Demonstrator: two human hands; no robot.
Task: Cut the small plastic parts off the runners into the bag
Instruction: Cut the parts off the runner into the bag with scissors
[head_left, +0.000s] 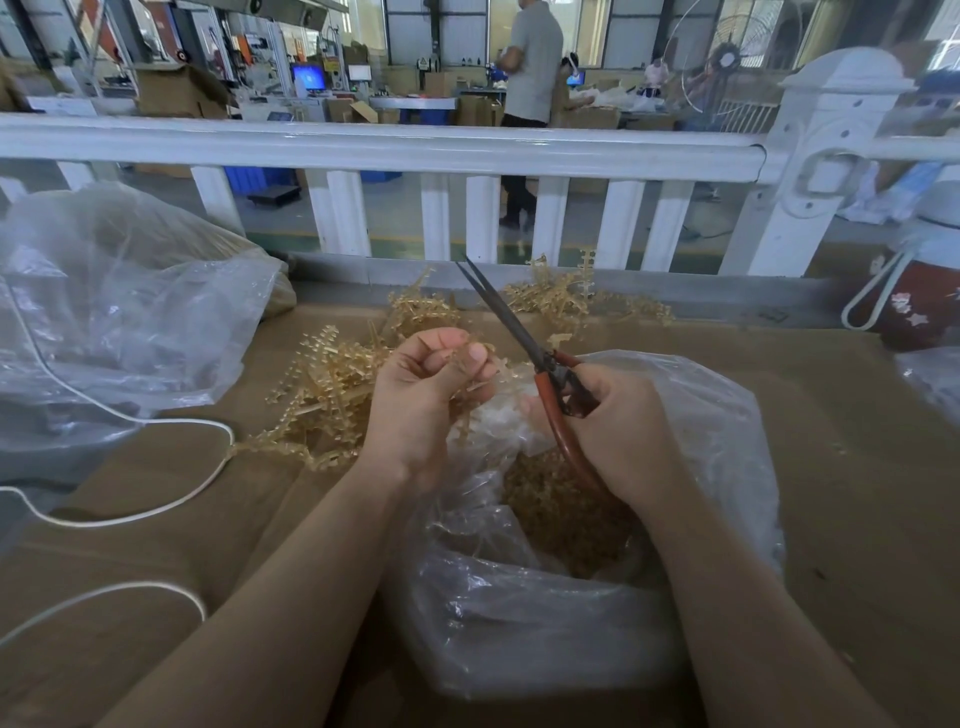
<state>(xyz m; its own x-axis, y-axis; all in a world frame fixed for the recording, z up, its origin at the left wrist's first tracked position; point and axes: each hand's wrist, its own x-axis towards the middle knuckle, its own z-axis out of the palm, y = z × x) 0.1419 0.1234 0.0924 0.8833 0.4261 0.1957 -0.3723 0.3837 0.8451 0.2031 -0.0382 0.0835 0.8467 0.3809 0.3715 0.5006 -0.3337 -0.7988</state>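
My left hand (426, 395) pinches a thin yellowish runner (485, 366) with small parts on it, held over the mouth of a clear plastic bag (717, 441). My right hand (618, 431) grips red-handled scissors (524, 338); their dark blades point up and away, nearly closed, just right of the runner. Inside the bag lies a heap of cut yellowish parts (561, 509). More uncut runners (322, 395) are piled on the brown table left of my left hand, and others (550, 299) lie behind the scissors.
A large clear bag (119, 322) bulges at the left. A white cord (156, 512) loops over the brown table (857, 467). A white railing (395, 145) runs along the far edge. A red bottle with a white strap (914, 306) stands at right. A person (530, 78) stands beyond.
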